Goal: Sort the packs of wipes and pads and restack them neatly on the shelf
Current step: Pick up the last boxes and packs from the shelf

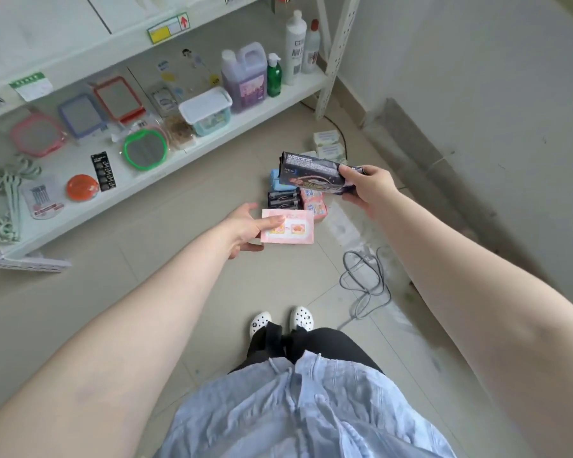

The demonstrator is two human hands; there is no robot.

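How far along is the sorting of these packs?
Early, it seems. Done: nothing visibly restacked on the shelf. In hand: left hand holds a pink pack, right hand a dark pack. Left: the pile on the floor.

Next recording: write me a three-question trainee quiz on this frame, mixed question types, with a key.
1. True or false: the left hand holds the dark pack.
2. Which pack does the right hand grip? A) pink flat pack B) dark pack C) green bottle
3. Where does the small pile of packs lie?

Key: 1. False, it holds the pink flat pack. 2. B. 3. On the floor, in front of the shelf.
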